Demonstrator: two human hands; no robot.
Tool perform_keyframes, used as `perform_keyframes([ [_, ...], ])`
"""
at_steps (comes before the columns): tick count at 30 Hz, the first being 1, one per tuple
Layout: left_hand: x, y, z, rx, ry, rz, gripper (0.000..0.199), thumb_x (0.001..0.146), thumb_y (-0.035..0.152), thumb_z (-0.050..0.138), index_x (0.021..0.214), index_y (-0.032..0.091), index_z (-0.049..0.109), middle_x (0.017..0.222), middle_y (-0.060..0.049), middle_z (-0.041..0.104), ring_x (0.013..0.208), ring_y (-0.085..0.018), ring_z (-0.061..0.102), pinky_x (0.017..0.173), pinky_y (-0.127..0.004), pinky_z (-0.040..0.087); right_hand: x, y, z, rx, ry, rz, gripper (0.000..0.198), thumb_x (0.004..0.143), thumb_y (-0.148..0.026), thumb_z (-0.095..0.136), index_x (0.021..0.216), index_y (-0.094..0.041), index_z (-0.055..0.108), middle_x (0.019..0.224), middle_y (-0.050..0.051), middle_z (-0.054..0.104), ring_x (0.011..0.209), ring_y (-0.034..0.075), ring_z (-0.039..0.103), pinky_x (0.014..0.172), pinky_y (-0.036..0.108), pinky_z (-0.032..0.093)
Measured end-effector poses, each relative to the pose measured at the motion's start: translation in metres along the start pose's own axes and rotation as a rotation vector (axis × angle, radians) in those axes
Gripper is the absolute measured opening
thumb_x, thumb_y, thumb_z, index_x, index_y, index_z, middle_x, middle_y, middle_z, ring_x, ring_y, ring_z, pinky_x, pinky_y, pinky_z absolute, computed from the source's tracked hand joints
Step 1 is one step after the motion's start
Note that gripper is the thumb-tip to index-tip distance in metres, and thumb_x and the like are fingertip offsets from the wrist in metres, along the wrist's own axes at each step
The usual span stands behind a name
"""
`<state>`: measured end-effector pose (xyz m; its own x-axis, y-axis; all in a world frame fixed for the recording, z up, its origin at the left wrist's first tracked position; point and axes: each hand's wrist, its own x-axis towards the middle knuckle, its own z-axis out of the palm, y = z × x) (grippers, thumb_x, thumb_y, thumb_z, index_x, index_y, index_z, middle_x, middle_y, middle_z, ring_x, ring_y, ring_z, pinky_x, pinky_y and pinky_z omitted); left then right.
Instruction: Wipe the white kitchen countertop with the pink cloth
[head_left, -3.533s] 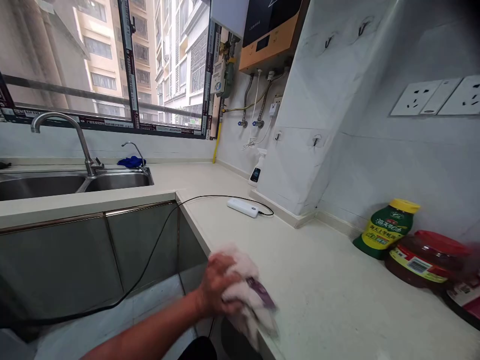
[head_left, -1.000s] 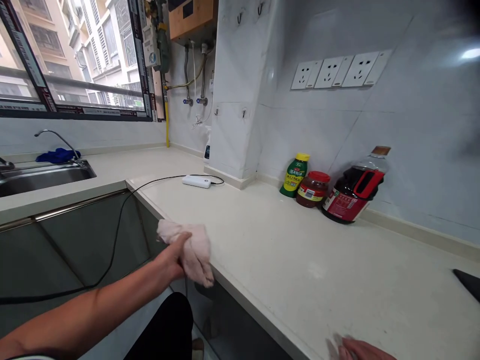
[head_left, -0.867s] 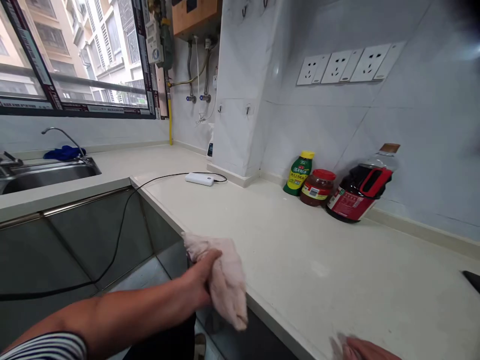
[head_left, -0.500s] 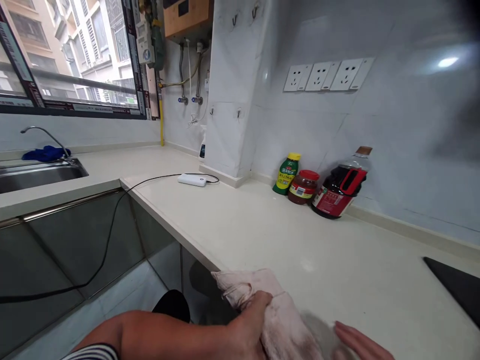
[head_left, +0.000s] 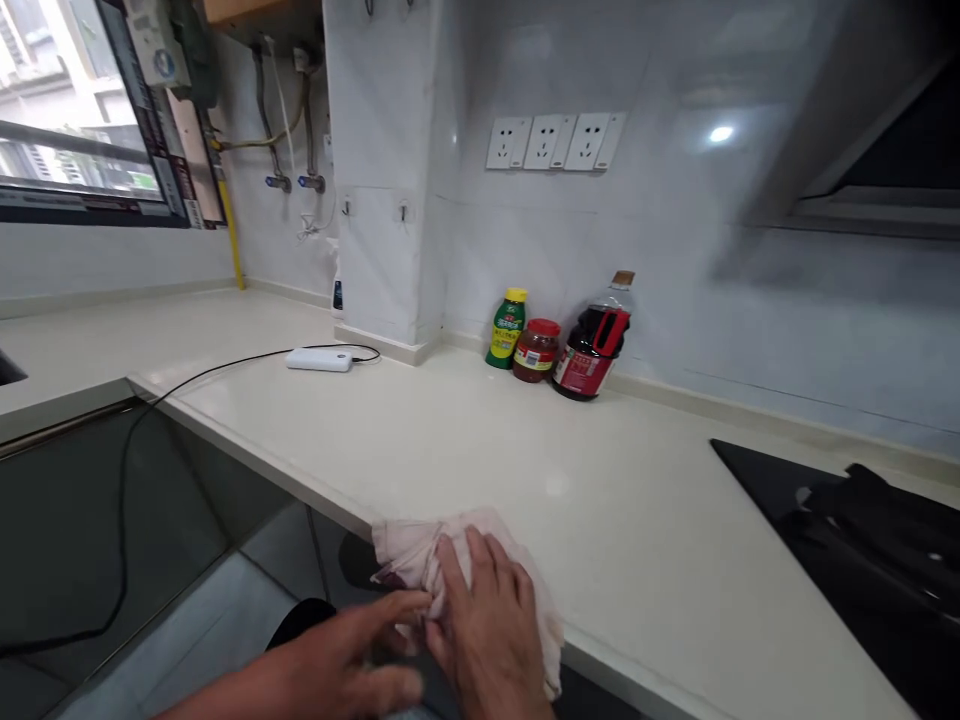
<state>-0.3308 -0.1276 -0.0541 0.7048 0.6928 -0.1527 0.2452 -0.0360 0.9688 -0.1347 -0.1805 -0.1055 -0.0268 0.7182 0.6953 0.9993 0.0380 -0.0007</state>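
Note:
A pale pink cloth (head_left: 480, 525) lies bunched over the front edge of the countertop (head_left: 637, 520), part of it hanging down. My right hand (head_left: 495, 630) presses on top of it, fingers bent into the folds and gripping the fabric. Just left of the cloth is my left hand (head_left: 345, 660), with thumb and forefinger apart and nothing seen between them. Its forefinger tip reaches the cloth's near edge; whether it touches I cannot tell. The other left fingers are partly hidden.
Against the wall stand a green bottle (head_left: 505, 332), a red-lidded jar (head_left: 536, 352) and a large dark bottle (head_left: 589, 350). A white device (head_left: 319, 360) with a black cable (head_left: 210, 370) lies farther left. The black cooktop (head_left: 757, 490), holding a dark object, is at right.
My left hand has let go of the cloth and drawn left. My right hand has come from the right onto the cloth. The view has turned right, bringing in more of the cooktop.

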Motion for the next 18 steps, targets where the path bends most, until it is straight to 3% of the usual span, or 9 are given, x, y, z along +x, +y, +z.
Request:
perform_keyframes([
  [2, 0.0, 0.004, -0.023, 0.317, 0.033, 0.105, 0.042, 0.076, 0.048, 0.077, 0.115, 0.033, 0.073, 0.119, -0.002, 0.073, 0.112, -0.026, 0.066, 0.098, -0.038, 0.052, 0.017, -0.014, 0.006, -0.002, -0.056, 0.02, 0.098, 0.051, -0.049, 0.093, 0.136, -0.022, 0.053, 0.135, 0.022, 0.058, 0.118, 0.043, 0.056, 0.087, 0.058, 0.051],
  [4, 0.013, 0.014, -0.043, 0.492, 0.178, 0.238, 0.032, 0.086, 0.046, 0.063, 0.11, 0.028, 0.073, 0.109, -0.003, 0.076, 0.102, -0.023, 0.069, 0.093, -0.034, 0.054, 0.034, -0.028, 0.012, -0.007, -0.089, 0.024, 0.105, 0.045, -0.052, 0.096, 0.135, -0.02, 0.053, 0.133, 0.024, 0.058, 0.117, 0.045, 0.056, 0.087, 0.059, 0.051],
  [8, 0.061, 0.033, -0.063, 0.702, 0.515, 0.467, 0.037, 0.09, 0.049, 0.053, 0.109, 0.023, 0.07, 0.102, -0.005, 0.075, 0.094, -0.022, 0.07, 0.085, -0.033, 0.054, 0.046, -0.041, 0.024, -0.051, -0.005, -0.024, 0.089, 0.052, -0.044, 0.094, 0.128, -0.018, 0.057, 0.127, 0.02, 0.062, 0.114, 0.042, 0.058, 0.083, 0.054, 0.054],
  [13, 0.114, 0.022, -0.075, 0.916, 0.531, 0.563, 0.035, 0.093, 0.047, 0.047, 0.098, 0.021, 0.071, 0.103, -0.007, 0.074, 0.097, -0.024, 0.069, 0.087, -0.037, 0.051, 0.024, -0.023, 0.025, -0.132, 0.217, -0.132, 0.052, 0.076, -0.019, 0.072, 0.126, -0.024, 0.059, 0.118, 0.012, 0.063, 0.111, 0.035, 0.056, 0.081, 0.045, 0.049],
  [18, 0.118, 0.0, -0.099, 1.021, 0.551, 0.581, 0.036, 0.096, 0.047, 0.046, 0.098, 0.02, 0.069, 0.104, -0.008, 0.073, 0.098, -0.023, 0.068, 0.086, -0.035, 0.049, -0.009, 0.015, 0.002, -0.121, 0.219, -0.139, 0.038, 0.091, -0.02, 0.053, 0.128, -0.025, 0.06, 0.12, 0.01, 0.06, 0.114, 0.033, 0.052, 0.089, 0.046, 0.04],
])
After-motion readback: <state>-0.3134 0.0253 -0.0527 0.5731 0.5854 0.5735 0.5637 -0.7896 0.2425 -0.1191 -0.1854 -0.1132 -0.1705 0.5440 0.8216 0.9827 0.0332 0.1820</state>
